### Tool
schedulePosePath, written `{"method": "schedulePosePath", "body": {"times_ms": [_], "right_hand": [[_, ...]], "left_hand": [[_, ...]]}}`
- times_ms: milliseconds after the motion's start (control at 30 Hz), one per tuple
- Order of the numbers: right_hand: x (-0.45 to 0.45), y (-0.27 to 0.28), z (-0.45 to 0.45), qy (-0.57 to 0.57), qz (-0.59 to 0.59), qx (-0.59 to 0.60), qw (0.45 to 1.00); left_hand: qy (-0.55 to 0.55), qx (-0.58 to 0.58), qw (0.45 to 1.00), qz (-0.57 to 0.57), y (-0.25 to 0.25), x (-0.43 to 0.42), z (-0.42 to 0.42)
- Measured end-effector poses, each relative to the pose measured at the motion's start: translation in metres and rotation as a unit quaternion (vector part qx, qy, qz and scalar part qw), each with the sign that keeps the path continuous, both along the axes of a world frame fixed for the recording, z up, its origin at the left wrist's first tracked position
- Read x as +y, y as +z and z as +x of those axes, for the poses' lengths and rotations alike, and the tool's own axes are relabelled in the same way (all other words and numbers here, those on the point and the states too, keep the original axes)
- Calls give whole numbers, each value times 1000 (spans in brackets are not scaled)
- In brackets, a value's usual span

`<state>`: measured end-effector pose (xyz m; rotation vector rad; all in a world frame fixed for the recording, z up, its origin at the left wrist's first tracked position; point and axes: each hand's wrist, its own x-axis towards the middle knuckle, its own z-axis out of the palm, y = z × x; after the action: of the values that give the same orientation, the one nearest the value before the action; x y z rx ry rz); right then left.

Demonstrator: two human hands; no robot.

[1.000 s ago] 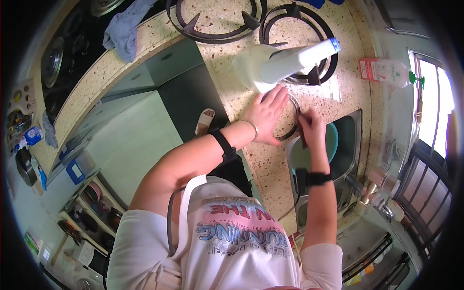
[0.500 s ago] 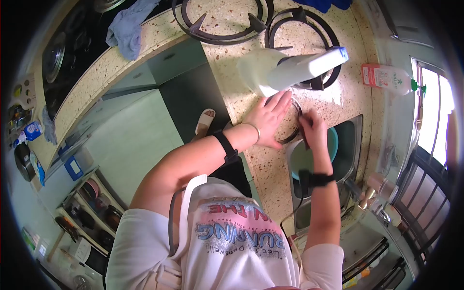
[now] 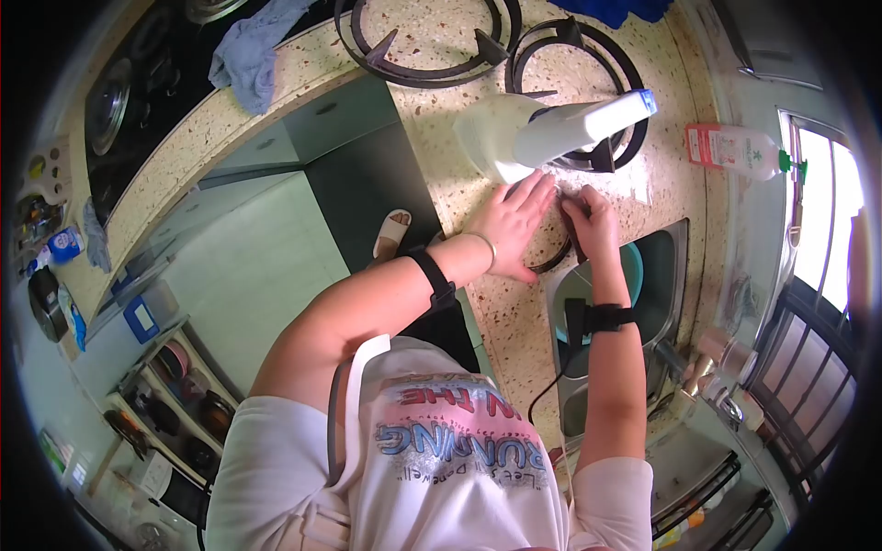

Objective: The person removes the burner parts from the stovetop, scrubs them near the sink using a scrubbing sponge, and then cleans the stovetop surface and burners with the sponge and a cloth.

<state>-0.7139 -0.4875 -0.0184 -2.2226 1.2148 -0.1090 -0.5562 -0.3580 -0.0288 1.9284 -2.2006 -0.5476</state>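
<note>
My left hand (image 3: 508,227) lies flat with fingers stretched, pressing down on the counter and the edge of a dark metal ring (image 3: 551,260), which it partly covers. My right hand (image 3: 595,223) is closed in a pinch on a thin, dark brown flat piece (image 3: 576,241) at the ring's right side. The kind of this piece is not clear, as the fingers hide much of it. Just beyond my left fingertips stands a whitish spray bottle (image 3: 501,138) with a white trigger head.
Two black pan-support rings (image 3: 427,81) (image 3: 634,129) lie on the speckled counter (image 3: 505,321). At the right is a sink (image 3: 675,266) holding a turquoise basin (image 3: 634,275). A pump bottle (image 3: 735,150) stands by the wall; a grey-blue cloth (image 3: 248,69) hangs over the far counter edge.
My right hand has moved slightly away from my body along the ring, with the dark piece in its pinch. My left hand stays flat in nearly the same place.
</note>
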Motion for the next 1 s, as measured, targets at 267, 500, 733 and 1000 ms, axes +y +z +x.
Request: {"method": "schedulePosePath", "body": {"times_ms": [267,500,733,1000], "right_hand": [[26,-13,-37,-48,-39,-22,998],[26,-11,-41,-96,-45,6,994],[30,-5,-22,-74,-78,-16,994],[78,-10,-51,-176,36,-47,983]], "left_hand": [[4,14,1000,1,-1,-1,-1],[1,18,1000,9,-3,-2,0],[-2,19,1000,14,0,-4,1],[-4,18,1000,11,0,-3,0]]}}
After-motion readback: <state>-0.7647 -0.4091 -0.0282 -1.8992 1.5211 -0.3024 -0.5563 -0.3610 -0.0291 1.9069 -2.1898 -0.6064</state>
